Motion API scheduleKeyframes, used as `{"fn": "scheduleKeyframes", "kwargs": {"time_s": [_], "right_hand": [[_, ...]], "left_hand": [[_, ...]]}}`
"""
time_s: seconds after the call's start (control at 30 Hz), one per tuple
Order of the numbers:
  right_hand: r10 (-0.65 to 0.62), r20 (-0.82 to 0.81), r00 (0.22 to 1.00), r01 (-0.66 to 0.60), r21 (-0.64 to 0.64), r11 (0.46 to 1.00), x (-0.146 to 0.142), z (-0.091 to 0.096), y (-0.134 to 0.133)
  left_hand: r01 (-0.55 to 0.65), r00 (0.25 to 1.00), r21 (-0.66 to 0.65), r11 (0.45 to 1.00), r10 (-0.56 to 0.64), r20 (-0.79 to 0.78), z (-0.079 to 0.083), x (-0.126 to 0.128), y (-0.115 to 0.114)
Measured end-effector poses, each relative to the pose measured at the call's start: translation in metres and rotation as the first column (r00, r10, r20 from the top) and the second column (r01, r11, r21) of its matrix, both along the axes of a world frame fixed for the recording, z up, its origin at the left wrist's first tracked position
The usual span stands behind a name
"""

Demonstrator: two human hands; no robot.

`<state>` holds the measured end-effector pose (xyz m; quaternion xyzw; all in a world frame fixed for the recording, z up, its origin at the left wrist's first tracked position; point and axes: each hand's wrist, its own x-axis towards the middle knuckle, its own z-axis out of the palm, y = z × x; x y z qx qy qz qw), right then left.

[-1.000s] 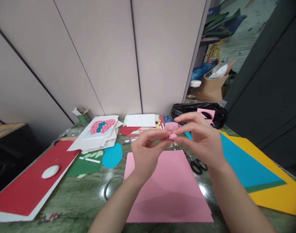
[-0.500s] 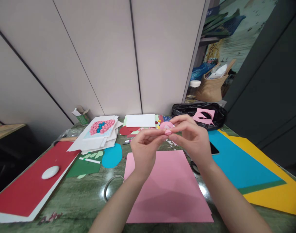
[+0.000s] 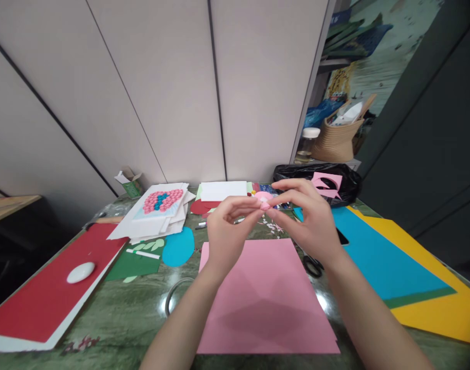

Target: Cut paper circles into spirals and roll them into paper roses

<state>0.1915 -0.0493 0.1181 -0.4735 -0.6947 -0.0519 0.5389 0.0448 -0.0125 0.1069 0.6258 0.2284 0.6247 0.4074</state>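
Note:
Both my hands are raised above the table, fingertips meeting on a small pink paper piece [image 3: 265, 205]. My left hand [image 3: 229, 231] pinches it from the left with thumb and forefinger. My right hand [image 3: 310, 221] pinches it from the right, its other fingers curled loosely. Below them lies a large pink paper sheet [image 3: 268, 303] on the green marble table [image 3: 123, 318]. Black-handled scissors [image 3: 312, 265] lie just right of that sheet, partly hidden by my right wrist.
Left: a red sheet [image 3: 38, 298] bearing a white oval object [image 3: 80, 272], green paper [image 3: 137, 263], a turquoise oval cutout [image 3: 178, 246], and white sheets with a pink-and-blue beaded card [image 3: 161, 201]. Right: turquoise [image 3: 385, 262] and yellow sheets [image 3: 443, 303], a black bag [image 3: 346, 180].
Both hands stayed together and drifted slightly up and left, then settled; the fingers have worked the small pink piece, which now looks smaller and more tightly pinched.

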Motion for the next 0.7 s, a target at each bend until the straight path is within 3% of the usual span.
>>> {"fn": "scheduleKeyframes", "kwargs": {"time_s": [0.1,0.17,0.27,0.33,0.4,0.5,0.63,0.7], "right_hand": [[-0.099,0.176,0.979,0.083,0.098,0.992,0.004,0.001,0.0],[-0.152,0.293,0.944,0.109,0.159,0.981,0.006,0.0,0.0],[-0.236,0.422,0.875,0.144,0.239,0.96,0.008,0.0,-0.002],[-0.278,0.475,0.835,0.156,0.279,0.947,0.008,0.001,-0.005],[-0.302,0.507,0.807,0.156,0.311,0.938,0.008,0.003,-0.009],[-0.298,0.509,0.808,0.134,0.334,0.933,0.009,0.007,-0.013],[-0.22,0.437,0.872,0.077,0.321,0.944,0.011,0.011,-0.016],[-0.177,0.402,0.898,0.049,0.31,0.95,0.012,0.013,-0.016]], "left_hand": [[-0.095,0.98,0.217,0.972,0.129,-0.149,0.001,-0.003,0.002],[-0.175,0.931,0.417,0.892,0.287,-0.226,0.0,-0.004,0.003],[-0.236,0.827,0.653,0.72,0.502,-0.255,-0.004,-0.005,0.005],[-0.242,0.786,0.722,0.648,0.567,-0.245,-0.006,-0.005,0.005],[-0.242,0.78,0.749,0.617,0.583,-0.227,-0.007,-0.004,0.005],[-0.222,0.827,0.714,0.664,0.516,-0.223,-0.003,-0.005,0.001],[-0.133,0.938,0.513,0.848,0.275,-0.212,0.002,-0.008,-0.005],[-0.094,0.969,0.415,0.905,0.178,-0.169,0.002,-0.01,-0.007]]}}
